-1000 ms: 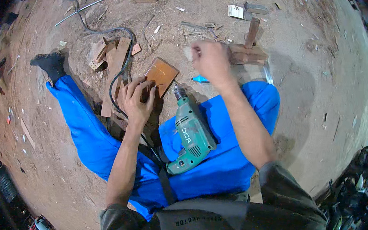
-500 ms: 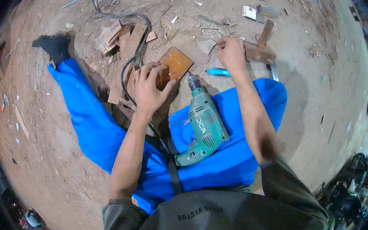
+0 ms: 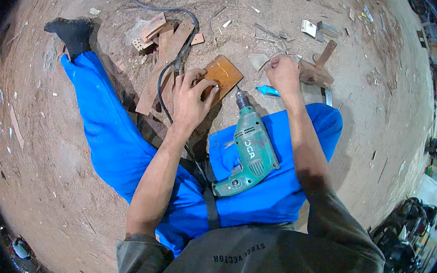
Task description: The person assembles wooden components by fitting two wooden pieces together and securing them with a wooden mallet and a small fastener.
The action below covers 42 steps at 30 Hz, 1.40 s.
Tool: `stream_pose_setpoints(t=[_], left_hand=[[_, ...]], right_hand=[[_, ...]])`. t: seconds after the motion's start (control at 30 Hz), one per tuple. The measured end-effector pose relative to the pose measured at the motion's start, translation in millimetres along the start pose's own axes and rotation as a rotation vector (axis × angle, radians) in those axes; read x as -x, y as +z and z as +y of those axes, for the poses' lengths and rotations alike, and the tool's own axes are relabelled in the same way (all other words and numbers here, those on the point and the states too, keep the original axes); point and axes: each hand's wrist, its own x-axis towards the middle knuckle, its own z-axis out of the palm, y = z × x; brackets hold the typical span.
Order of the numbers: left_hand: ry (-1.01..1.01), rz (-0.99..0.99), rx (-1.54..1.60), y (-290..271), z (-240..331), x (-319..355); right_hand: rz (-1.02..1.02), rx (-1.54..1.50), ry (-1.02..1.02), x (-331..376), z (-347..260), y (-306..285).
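Note:
My left hand [image 3: 191,98] grips a small varnished orange-brown wooden block [image 3: 225,74] by its near left edge, fingers curled over the top. A tiny pale spot shows by its fingertips, too small to name. My right hand [image 3: 285,78] is farther right above the ground, fingertips pinched together; whatever they hold is too small to make out. A green corded power drill [image 3: 254,150] rests on my blue-trousered right leg, its chuck pointing at the block's near right corner. Partly behind my right wrist lies a bright blue tube-shaped object [image 3: 267,90].
Just past my right hand lies a wooden hammer-shaped tool [image 3: 316,72]. A black cable [image 3: 191,22] runs over several wood offcuts [image 3: 169,53] at the left. A small white box [image 3: 308,28] sits farther off, among wood scraps on the dusty ground. Dark machinery [image 3: 404,225] stands at the right rim.
The whole view has shifted, so the ground things appear farther right and higher. Both hands stay near their places, the left on the block, the right with its fingertips together. The drill still rests on my leg.

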Motion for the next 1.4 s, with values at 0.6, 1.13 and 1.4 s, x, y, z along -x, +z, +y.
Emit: stream_pose_setpoints(t=[0.6, 1.13, 1.4], left_hand=[[0.019, 0.027, 0.030, 4, -2, -2], [0.036, 0.049, 0.028, 7, -3, -3], [0.035, 0.428, 0.135, -41, -2, -30]], right_hand=[[0.022, -0.048, 0.023, -1, 6, -22], [-0.134, 0.096, 0.068, 2, 12, -6], [-0.185, 0.070, 0.100, 4, 0, -20]])
